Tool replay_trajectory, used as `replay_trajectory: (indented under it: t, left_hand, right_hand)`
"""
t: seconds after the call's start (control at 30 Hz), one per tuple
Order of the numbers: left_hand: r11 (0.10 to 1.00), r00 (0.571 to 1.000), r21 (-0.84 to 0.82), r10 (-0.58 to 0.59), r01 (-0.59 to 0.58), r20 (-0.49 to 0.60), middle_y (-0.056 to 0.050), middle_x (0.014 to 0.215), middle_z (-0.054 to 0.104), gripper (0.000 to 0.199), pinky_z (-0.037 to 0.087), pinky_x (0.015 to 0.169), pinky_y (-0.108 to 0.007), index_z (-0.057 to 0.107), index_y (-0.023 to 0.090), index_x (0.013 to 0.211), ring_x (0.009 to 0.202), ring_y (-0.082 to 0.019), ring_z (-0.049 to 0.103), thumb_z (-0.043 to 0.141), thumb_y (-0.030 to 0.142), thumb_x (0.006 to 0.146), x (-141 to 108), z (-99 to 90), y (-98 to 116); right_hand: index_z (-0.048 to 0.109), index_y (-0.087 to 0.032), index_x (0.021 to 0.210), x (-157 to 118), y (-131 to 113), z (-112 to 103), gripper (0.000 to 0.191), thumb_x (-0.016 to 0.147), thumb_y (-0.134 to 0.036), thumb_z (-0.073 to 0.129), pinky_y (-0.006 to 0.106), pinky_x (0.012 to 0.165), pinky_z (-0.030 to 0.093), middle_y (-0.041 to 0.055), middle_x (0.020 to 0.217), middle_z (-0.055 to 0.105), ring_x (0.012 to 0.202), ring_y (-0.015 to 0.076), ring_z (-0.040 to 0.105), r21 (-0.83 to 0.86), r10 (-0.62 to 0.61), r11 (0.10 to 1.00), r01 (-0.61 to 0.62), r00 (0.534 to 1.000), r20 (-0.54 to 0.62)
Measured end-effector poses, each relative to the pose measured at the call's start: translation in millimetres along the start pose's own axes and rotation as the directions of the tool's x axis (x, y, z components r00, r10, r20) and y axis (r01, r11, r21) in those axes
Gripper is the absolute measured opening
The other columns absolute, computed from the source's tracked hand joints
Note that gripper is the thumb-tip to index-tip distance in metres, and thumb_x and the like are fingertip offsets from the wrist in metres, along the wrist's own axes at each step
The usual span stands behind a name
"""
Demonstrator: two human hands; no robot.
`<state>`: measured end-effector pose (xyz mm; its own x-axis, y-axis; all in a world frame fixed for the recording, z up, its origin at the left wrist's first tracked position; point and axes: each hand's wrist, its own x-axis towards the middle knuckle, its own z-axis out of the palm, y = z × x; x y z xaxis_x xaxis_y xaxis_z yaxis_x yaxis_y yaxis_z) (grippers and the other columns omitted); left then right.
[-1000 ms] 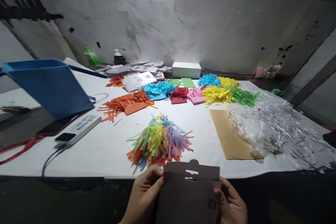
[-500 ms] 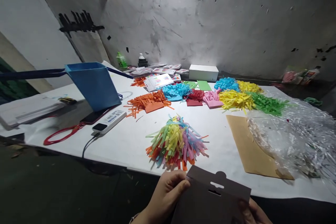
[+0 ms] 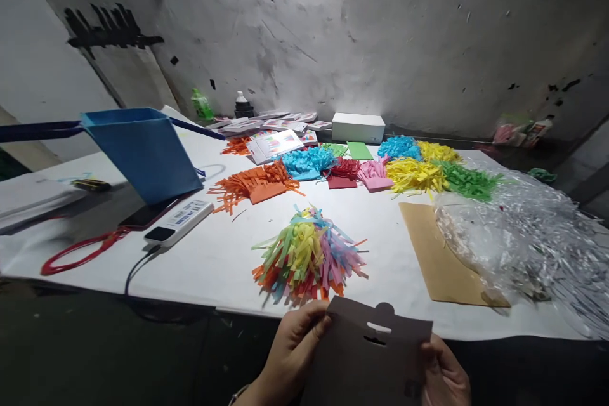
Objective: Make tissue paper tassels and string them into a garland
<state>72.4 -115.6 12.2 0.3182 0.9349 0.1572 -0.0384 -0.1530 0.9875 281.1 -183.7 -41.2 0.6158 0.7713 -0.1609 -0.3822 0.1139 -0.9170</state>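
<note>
A dark grey card box [image 3: 368, 365] with a hanging slot and a rounded tab is held up at the table's front edge. My left hand [image 3: 297, 346] pinches its left edge between thumb and fingers. Its right edge is gripped by my right hand [image 3: 443, 371]. Just beyond the box, a multicoloured bunch of paper tassels [image 3: 311, 254] stands fanned out on the white table [image 3: 209, 279].
Across the back lie orange [image 3: 257, 184], blue, red, pink, yellow [image 3: 416, 176] and green fringes. Left are a blue container [image 3: 147, 152], white power bank [image 3: 179, 223] and red cable. Right are brown card [image 3: 428, 260] and clear plastic [image 3: 523, 235].
The view has shifted, so the table things appear further left. The box has turned slightly, and my right hand shows more fully at its right edge.
</note>
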Motion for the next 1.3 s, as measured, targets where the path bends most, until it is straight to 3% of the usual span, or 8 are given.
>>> replay_trajectory:
  t: [0.13,0.33,0.47,0.63,0.77,0.97,1.17,1.3]
  left_hand:
    - [0.999,0.998,0.021,0.04,-0.041,0.052,-0.006,0.106,0.076,0.027,0.052,0.082,-0.025,0.073,0.026,0.114,0.093,-0.022,0.069,0.06,0.04,0.095,2,-9.6,-11]
    - [0.983,0.946,-0.041,0.184,-0.18,0.266,-0.008,0.122,0.07,0.018,0.048,0.097,-0.03,0.071,0.028,0.107,0.115,-0.023,0.063,0.055,0.028,0.099,17,-18.3,-1]
    - [0.951,0.888,-0.148,0.308,-0.272,0.342,-0.008,0.117,0.07,0.017,0.049,0.094,-0.029,0.069,0.028,0.106,0.109,-0.021,0.063,0.054,0.031,0.1,23,-16.8,9]
    - [0.957,0.891,-0.096,0.291,-0.275,0.348,-0.008,0.109,0.072,0.02,0.049,0.093,-0.031,0.068,0.027,0.114,0.104,-0.021,0.065,0.053,0.028,0.1,24,-12.9,11]
    - [0.937,0.858,-0.071,0.341,-0.341,0.383,-0.006,0.1,0.073,0.018,0.051,0.079,-0.027,0.07,0.022,0.088,0.089,-0.018,0.068,0.055,0.024,0.099,28,-10.5,14]
    - [0.954,0.841,0.0,0.263,-0.299,0.472,-0.01,0.107,0.068,0.027,0.049,0.085,-0.033,0.066,0.02,0.091,0.098,-0.023,0.064,0.05,0.04,0.098,27,-15.2,26]
    - [0.967,0.944,0.188,0.107,-0.172,0.314,-0.01,0.12,0.066,0.013,0.046,0.092,-0.031,0.065,0.023,0.103,0.115,-0.024,0.059,0.053,0.026,0.098,17,-6.5,17]
    - [0.999,0.978,0.039,-0.013,0.004,0.207,-0.006,0.112,0.07,0.031,0.05,0.085,-0.028,0.06,0.028,0.124,0.1,-0.021,0.065,0.063,0.03,0.094,14,0.9,8]
  right_hand:
    - [0.077,-0.021,0.096,15,-10,-15,0.033,0.074,-0.045,0.083,0.032,0.074,0.057,0.0065,0.087,0.076,0.079,0.0233,0.071,-0.072,-0.022,0.996,0.047,0.95,0.312]
    - [0.076,-0.028,0.1,31,-51,-25,0.015,0.089,-0.035,0.069,0.025,0.071,0.049,0.0009,0.084,0.062,0.078,0.0158,0.06,-0.221,0.04,0.96,0.17,0.702,0.712]
    - [0.073,-0.034,0.107,35,-63,-18,0.018,0.093,-0.031,0.064,0.023,0.064,0.042,-0.0011,0.083,0.052,0.073,0.0126,0.052,-0.189,-0.049,0.937,0.295,0.643,0.764]
    - [0.069,-0.039,0.12,35,-67,-13,0.026,0.098,-0.033,0.056,0.024,0.067,0.041,-0.0009,0.085,0.05,0.076,0.0132,0.052,-0.214,-0.025,0.908,0.36,0.557,0.83]
    - [0.074,-0.038,0.108,33,-67,-11,0.024,0.094,-0.026,0.058,0.024,0.067,0.041,-0.0017,0.083,0.047,0.075,0.0125,0.053,-0.195,-0.066,0.886,0.421,0.531,0.845]
    - [0.066,-0.033,0.115,27,-74,-12,0.039,0.089,-0.01,0.047,0.023,0.066,0.046,0.0017,0.094,0.053,0.079,0.0149,0.058,-0.211,-0.168,0.699,0.684,0.443,0.881]
    - [0.064,-0.027,0.112,22,-88,-9,0.025,0.088,-0.022,0.057,0.027,0.082,0.051,0.0069,0.116,0.06,0.099,0.0208,0.064,-0.296,-0.127,0.607,0.737,0.458,0.88]
    - [0.06,-0.022,0.079,20,-88,2,0.023,0.098,-0.032,0.052,0.021,0.06,0.044,-0.0007,0.073,0.058,0.066,0.0123,0.057,-0.434,-0.119,0.635,0.639,0.636,0.763]
